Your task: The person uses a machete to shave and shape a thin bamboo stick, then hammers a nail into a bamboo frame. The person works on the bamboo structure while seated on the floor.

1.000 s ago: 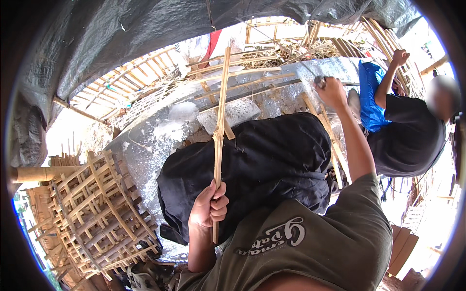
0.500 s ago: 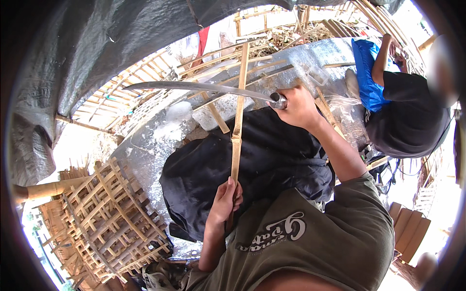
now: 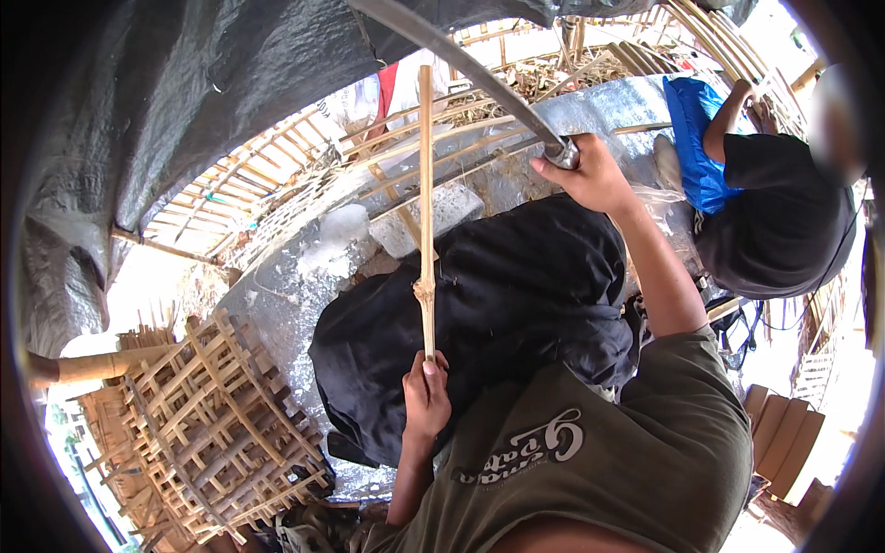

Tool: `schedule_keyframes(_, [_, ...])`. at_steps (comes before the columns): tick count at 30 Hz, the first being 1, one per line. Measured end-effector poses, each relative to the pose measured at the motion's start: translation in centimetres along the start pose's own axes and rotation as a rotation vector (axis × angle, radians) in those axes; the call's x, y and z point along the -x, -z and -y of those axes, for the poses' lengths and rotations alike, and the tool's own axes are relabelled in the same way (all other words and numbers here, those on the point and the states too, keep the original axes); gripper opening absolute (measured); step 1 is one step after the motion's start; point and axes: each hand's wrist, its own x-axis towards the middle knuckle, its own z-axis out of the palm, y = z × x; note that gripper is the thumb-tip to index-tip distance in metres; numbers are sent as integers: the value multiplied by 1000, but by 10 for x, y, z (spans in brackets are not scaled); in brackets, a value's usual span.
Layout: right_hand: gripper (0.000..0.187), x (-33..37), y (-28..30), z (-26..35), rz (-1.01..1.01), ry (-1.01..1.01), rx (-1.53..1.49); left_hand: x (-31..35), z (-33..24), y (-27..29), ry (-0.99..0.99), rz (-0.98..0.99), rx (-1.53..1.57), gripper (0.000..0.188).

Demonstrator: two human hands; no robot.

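Now the left hand (image 3: pixel 426 398) grips the upright bamboo strip (image 3: pixel 426 212) over the lap, the right hand (image 3: pixel 590 173) clenches the raised long blade (image 3: pixel 461 60), so a crooked stroke could hit fingers.

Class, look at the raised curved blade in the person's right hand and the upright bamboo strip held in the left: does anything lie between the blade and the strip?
Nothing visible does. The right hand holds the curved blade raised, and the bamboo strip stands upright in the left hand over the black cloth, with open air between them.
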Motion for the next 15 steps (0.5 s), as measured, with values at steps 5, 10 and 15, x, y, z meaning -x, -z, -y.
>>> schedule_keyframes(5, [33,-7,23,17,99,-121,-256,1,5,4,-65,83,-15,46])
schedule_keyframes(10, [31,-12,38,15,247,-302,-360,6,3,8,-61,131,17,48])
schedule_keyframes(15, [31,-9,47,12,279,-290,-352,6,5,14,-53,171,51,50])
